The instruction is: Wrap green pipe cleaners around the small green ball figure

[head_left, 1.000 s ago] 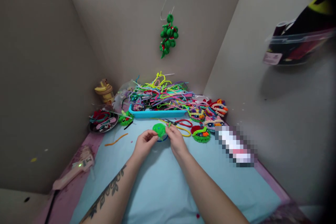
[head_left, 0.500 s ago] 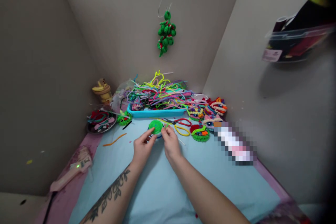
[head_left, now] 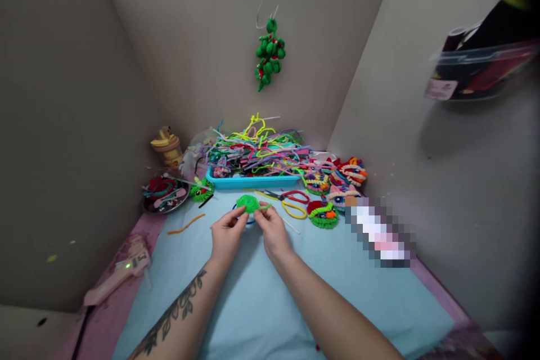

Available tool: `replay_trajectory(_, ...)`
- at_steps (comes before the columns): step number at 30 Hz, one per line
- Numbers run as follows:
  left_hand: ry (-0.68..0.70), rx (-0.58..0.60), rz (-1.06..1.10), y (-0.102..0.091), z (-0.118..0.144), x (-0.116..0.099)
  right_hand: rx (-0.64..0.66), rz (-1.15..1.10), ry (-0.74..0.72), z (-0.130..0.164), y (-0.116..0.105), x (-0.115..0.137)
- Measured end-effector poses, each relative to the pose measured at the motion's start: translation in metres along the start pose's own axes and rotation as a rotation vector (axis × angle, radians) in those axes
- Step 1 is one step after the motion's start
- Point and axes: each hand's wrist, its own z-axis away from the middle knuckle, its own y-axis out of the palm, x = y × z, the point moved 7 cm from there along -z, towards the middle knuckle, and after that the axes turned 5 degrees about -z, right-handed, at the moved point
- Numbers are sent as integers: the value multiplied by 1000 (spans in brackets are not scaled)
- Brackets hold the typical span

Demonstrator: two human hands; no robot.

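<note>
Between my two hands, above the blue cloth, is a round green coil of fuzzy pipe cleaner point(head_left: 247, 202). My left hand point(head_left: 226, 232) pinches its lower left edge between thumb and fingers. On the other side my right hand point(head_left: 273, 230) is closed on the coil's right edge, where a light green pipe cleaner end point(head_left: 266, 206) sticks out to the right. A dark blue strand point(head_left: 251, 222) shows just under the coil, partly hidden by my fingers. Scissors point(head_left: 291, 202) with red and yellow handles lie a little beyond my right hand.
Behind stands a blue tray point(head_left: 253, 182) heaped with pipe cleaners. Fuzzy animal heads point(head_left: 323, 215) sit at right, a green one point(head_left: 201, 190) at left. A bowl point(head_left: 165, 202), an orange strip point(head_left: 185, 224) and a pink glue gun point(head_left: 120, 278) lie left. Grey panels point(head_left: 236, 39) enclose the table.
The green coil has tilted and shifted slightly left in my fingers. More of the light green end now shows by my right hand. The whole view has shifted slightly.
</note>
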Motion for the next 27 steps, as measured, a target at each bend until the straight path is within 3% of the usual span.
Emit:
replay_trajectory(8,-77,82,167,11,1,4,9,-67,21,-1,3,-1)
replay_trajectory(12,-82,25,112,3,-2,5,45,23,29,1,4,4)
replay_trajectory(17,-123,-60,162,-8,-10,12,98,143,216,-4,-10,5)
replay_trajectory(19,-164,-94,192,-12,-12,15,49,178,176,-10,-22,13)
replay_trajectory(21,-190,-114,223,-14,-14,17,-2,213,38,-16,-32,27)
replay_trajectory(23,-199,-120,250,-15,-15,17,8,246,-16,-20,-35,31)
replay_trajectory(27,-196,-105,291,-15,-16,19,135,311,82,-19,-23,20)
